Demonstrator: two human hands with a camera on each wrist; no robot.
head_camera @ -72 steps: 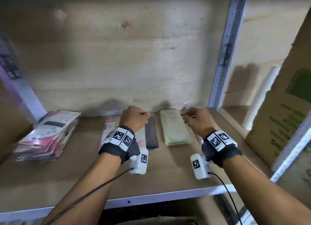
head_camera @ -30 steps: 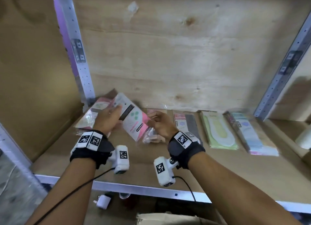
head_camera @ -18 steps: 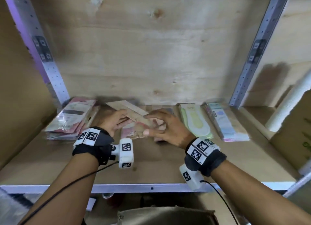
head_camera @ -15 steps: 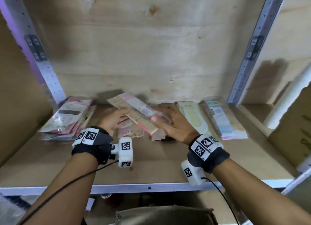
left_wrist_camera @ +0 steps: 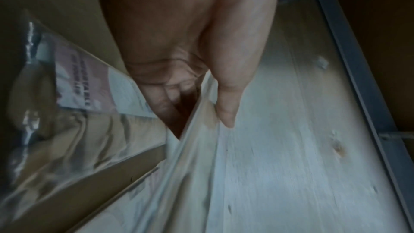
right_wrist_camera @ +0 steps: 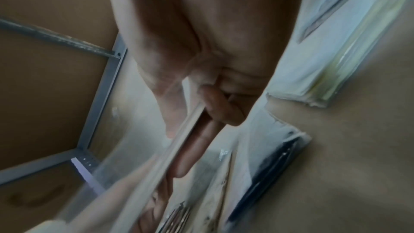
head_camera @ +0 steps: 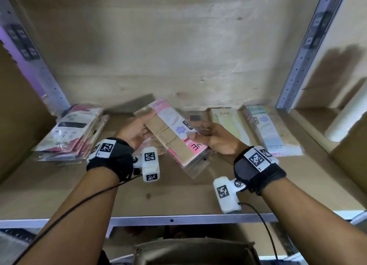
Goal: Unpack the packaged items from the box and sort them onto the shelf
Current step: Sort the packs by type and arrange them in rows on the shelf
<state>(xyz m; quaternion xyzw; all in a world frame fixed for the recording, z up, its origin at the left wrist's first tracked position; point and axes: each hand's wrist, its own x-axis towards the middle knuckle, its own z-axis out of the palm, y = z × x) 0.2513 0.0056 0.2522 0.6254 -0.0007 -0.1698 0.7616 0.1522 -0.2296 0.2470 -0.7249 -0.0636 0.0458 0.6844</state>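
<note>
A flat clear packet (head_camera: pixel 172 137) with tan fabric and a pink card hangs tilted above the middle of the wooden shelf (head_camera: pixel 178 201). My left hand (head_camera: pixel 143 125) holds its far left end, the thumb (left_wrist_camera: pixel 226 109) pressed on the packet's edge (left_wrist_camera: pixel 192 148). My right hand (head_camera: pixel 198 135) pinches its right side between thumb and fingers (right_wrist_camera: pixel 197 141). Sorted piles lie along the back: pink and white packets (head_camera: pixel 73 129) on the left, a yellow-green pile (head_camera: pixel 228 123) and a blue pile (head_camera: pixel 268 129) on the right. More tan packets (head_camera: pixel 156 147) lie under my hands.
A dark packet (head_camera: pixel 195 117) lies behind the held one. Grey metal uprights (head_camera: pixel 303 52) frame the bay. A white roll (head_camera: pixel 345 121) and cardboard stand in the bay to the right. The open box (head_camera: pixel 194 251) sits below the shelf's front rail (head_camera: pixel 178 220).
Both hands carried the packet from the left pile to the middle of the shelf. In the last half second they raised it and tilted its near end toward me.
</note>
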